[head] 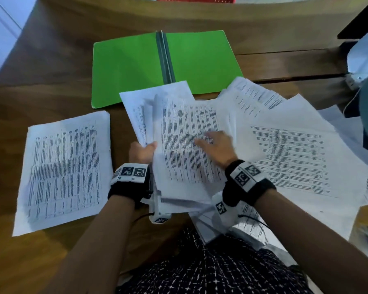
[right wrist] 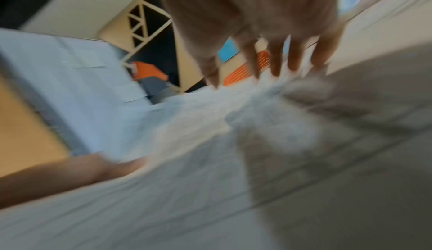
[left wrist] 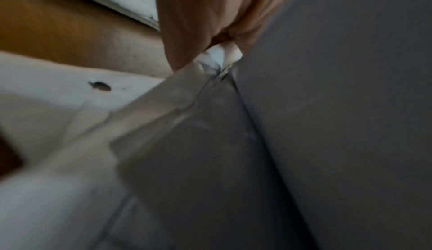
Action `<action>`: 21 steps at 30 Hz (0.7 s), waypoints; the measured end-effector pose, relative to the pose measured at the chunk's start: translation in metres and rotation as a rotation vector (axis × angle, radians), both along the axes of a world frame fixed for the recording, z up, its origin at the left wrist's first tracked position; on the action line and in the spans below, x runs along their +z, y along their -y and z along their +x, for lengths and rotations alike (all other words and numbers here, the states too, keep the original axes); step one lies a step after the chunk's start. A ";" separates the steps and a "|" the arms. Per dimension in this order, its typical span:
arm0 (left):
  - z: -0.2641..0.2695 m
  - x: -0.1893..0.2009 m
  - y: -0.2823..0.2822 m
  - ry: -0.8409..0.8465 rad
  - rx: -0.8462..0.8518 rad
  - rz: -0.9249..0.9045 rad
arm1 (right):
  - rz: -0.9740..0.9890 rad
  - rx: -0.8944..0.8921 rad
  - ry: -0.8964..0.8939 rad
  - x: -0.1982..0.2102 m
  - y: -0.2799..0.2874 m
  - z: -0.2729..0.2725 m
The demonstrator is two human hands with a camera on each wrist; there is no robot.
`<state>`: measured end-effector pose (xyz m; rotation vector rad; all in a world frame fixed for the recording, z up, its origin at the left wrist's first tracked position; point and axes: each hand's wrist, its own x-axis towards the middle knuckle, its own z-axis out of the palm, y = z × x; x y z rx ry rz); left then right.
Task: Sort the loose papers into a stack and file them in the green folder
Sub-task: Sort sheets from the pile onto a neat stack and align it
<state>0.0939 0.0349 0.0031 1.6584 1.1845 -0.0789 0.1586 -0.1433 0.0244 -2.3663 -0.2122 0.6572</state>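
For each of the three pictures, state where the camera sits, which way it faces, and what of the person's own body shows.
Head: on the head, looking down at the green folder, both forearms, left hand gripping held papers.
Left wrist: along the left hand, close under paper.
Right wrist: along the right hand, fingers spread, blurred.
Shared: all show the held papers.

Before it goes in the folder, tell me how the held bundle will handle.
Probably floppy: the bundle bends where the left hand grips it. Its sheets look uneven, so some may slip. The flat right hand likely steadies it.
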 end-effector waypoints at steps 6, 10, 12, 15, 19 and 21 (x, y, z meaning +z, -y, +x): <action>-0.003 0.000 0.009 0.168 0.147 -0.045 | 0.107 -0.349 -0.084 -0.006 0.033 0.030; -0.004 0.001 0.012 0.145 0.203 -0.109 | 0.121 -0.265 -0.017 -0.005 0.033 0.023; -0.004 0.007 0.006 0.116 0.192 -0.015 | 0.062 -0.253 0.089 0.003 0.040 0.025; 0.004 0.031 -0.010 0.149 0.163 0.186 | -0.030 -0.290 0.177 0.009 0.064 0.034; 0.017 0.105 -0.031 0.277 0.202 0.366 | -0.135 -0.355 0.185 0.001 0.087 0.041; 0.023 0.140 -0.043 0.400 0.255 0.479 | -0.154 -0.381 0.174 0.000 0.091 0.044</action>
